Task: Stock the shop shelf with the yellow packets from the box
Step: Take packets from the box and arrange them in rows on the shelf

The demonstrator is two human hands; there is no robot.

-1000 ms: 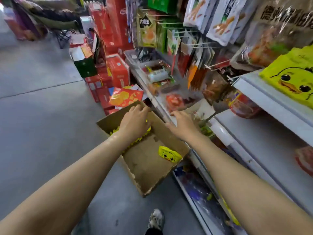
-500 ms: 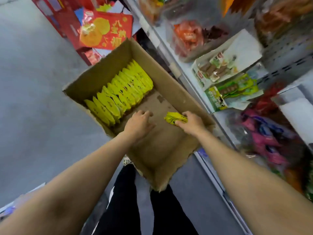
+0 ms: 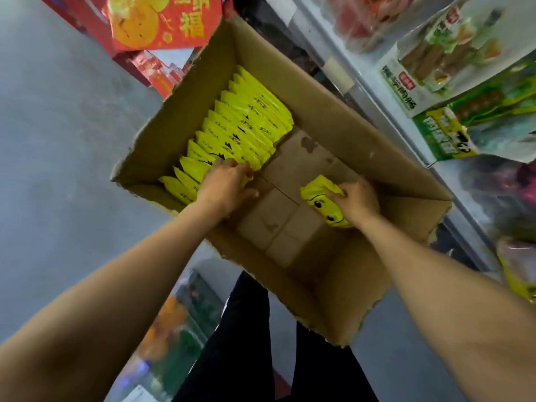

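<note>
Below, left hand (image 3: pixel 223 184) gripping yellow packets (image 3: pixel 246 126), right hand (image 3: pixel 355 200) clutching duck-face packet (image 3: pixel 322 201)

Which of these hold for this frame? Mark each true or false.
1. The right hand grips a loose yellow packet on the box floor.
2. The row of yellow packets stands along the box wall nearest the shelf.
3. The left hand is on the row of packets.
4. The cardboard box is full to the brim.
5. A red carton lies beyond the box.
1. True: the right hand has its grip on the loose yellow packet.
2. False: the row of yellow packets stands along the wall away from the shelf.
3. True: the left hand touches it.
4. False: much of the cardboard box floor is bare.
5. True: red carton.
</note>
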